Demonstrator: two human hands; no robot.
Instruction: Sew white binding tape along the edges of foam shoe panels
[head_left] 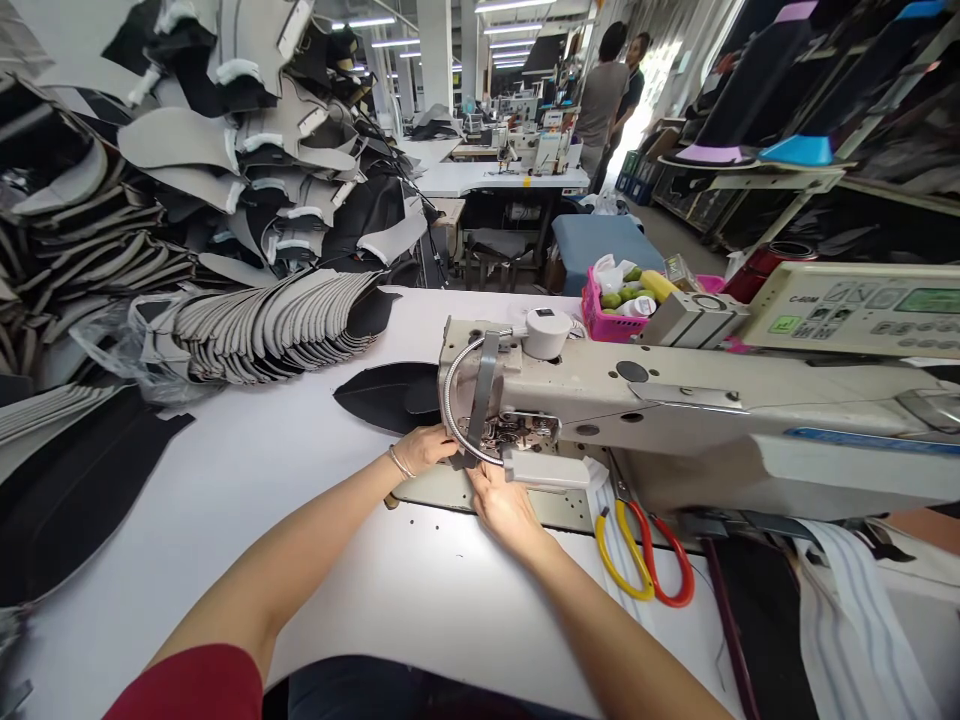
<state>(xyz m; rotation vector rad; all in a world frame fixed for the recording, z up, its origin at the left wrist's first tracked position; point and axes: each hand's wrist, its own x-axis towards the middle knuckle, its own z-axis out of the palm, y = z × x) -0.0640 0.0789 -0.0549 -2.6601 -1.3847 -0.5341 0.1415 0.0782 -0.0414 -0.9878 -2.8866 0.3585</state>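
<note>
A cream industrial sewing machine [675,400] stands on the white table [300,520]. My left hand [422,447] rests beside the machine's head, fingers curled against a black fabric piece [390,395] that runs under the needle area. A thin bracelet circles that wrist. My right hand [504,503] lies on the machine bed just in front of the needle, fingers pressed down on the work; what they hold is hidden by the machine head.
Scissors with a yellow and a red handle [646,555] lie right of my right hand. Stacks of grey and black cut pieces [270,325] fill the left. A pink basket [611,320] sits behind the machine. Two people [611,90] stand far back.
</note>
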